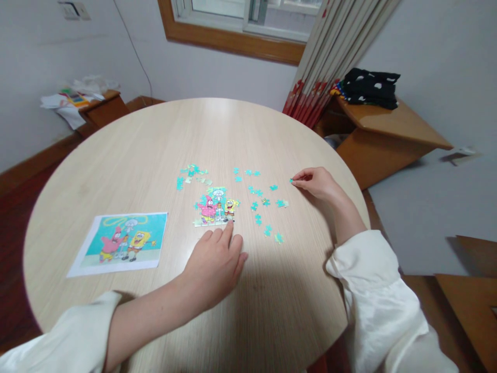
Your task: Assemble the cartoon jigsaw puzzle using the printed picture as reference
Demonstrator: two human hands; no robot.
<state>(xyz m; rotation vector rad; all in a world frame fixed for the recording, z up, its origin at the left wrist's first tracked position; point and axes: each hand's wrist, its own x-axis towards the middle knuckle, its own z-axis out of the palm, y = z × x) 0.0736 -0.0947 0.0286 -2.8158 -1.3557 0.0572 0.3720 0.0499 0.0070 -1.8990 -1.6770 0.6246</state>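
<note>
L to R on the desk (272,300): picture sheet (124,241), prob. plain paper – light, floppy, best taken by a corner. Next, up-left of centre, a loose cluster (194,170) of pcs; then the part-built puzzle (209,210) near mid-desk. Looks like thin card: light, fairly stiff per pc, but the joined block likely flexes & pops at the seams if lifted by one edge. Better slid flat w/ fingers spread over it. Left hand (217,259) is palm-down at its lower RH corner, index extended, other fingers relaxed, gripping nothing visible. Right of that, scattered pcs (258,220) lie flat; thin edges prob. hard to get a nail under, tabs could crease. Far right, right hand (316,181) pinches one small pc (291,181) betw. thumb & index fingertips – edge hold, apt for sth this light.

Hard to see: in the left cluster, can't tell which pcs interlock or just touch. Left index covers a bit of the block's corner; pressing or hovering, unclear. Left palm side hidden, left sleeve cut off at frame edge. Print on most scattered pcs too small to read. Held pc mostly behind fingertips, so shape & print n/a.
</note>
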